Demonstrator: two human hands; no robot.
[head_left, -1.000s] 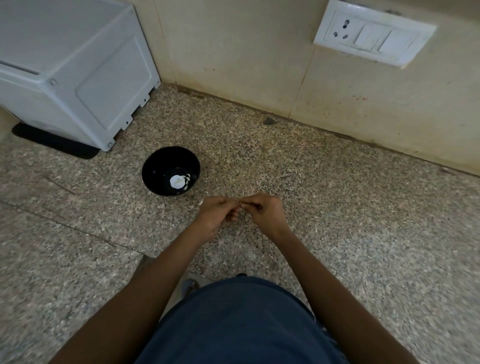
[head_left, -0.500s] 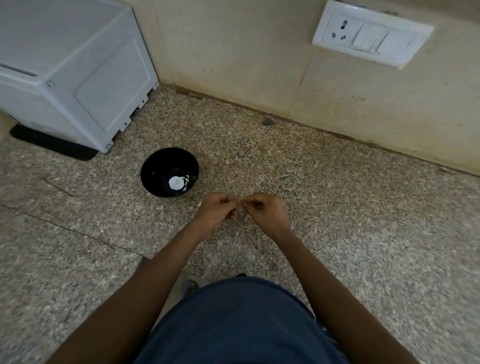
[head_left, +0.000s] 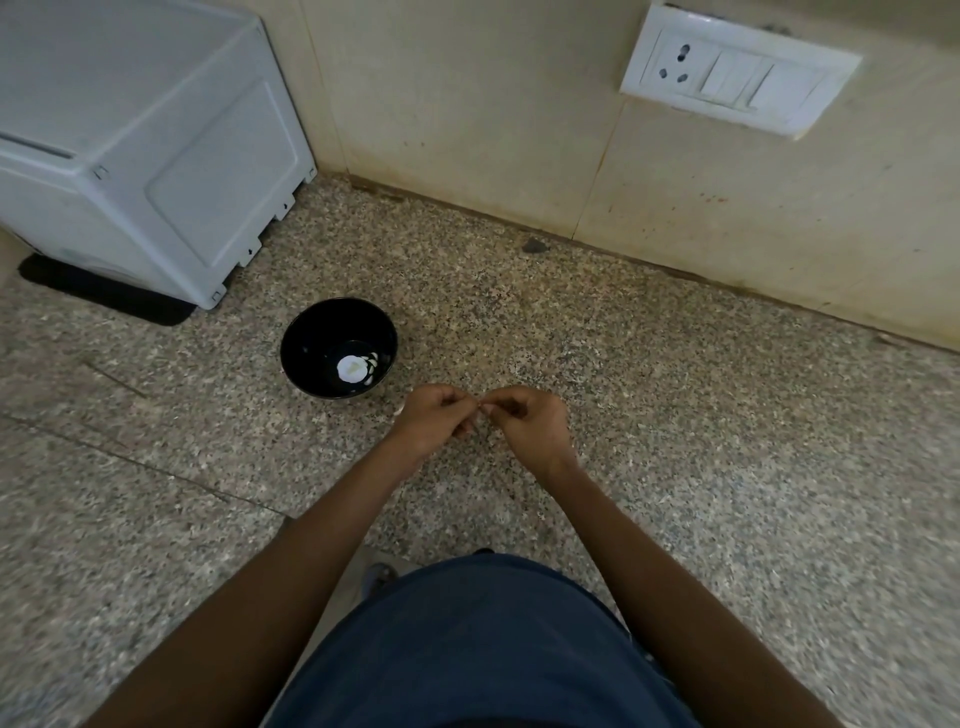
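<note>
My left hand (head_left: 434, 423) and my right hand (head_left: 532, 428) meet fingertip to fingertip just above the speckled stone counter (head_left: 675, 415). Both have curled fingers and pinch a tiny pale piece (head_left: 481, 408) between them; most of it is hidden and I cannot tell what it is. A small black bowl (head_left: 311, 338) stands on the counter to the left of my left hand, apart from it. White peeled bits (head_left: 353, 368) lie in the bottom of the bowl.
A white appliance (head_left: 156, 156) fills the back left corner on a dark mat (head_left: 104, 296). A tiled wall runs along the back with a white socket and switch plate (head_left: 737, 78). A small dark chip (head_left: 534, 246) lies by the wall. My blue-clad body is at the bottom.
Both hands stay joined at the same spot beside the bowl, with only slight finger movement. The view has shifted a little.
</note>
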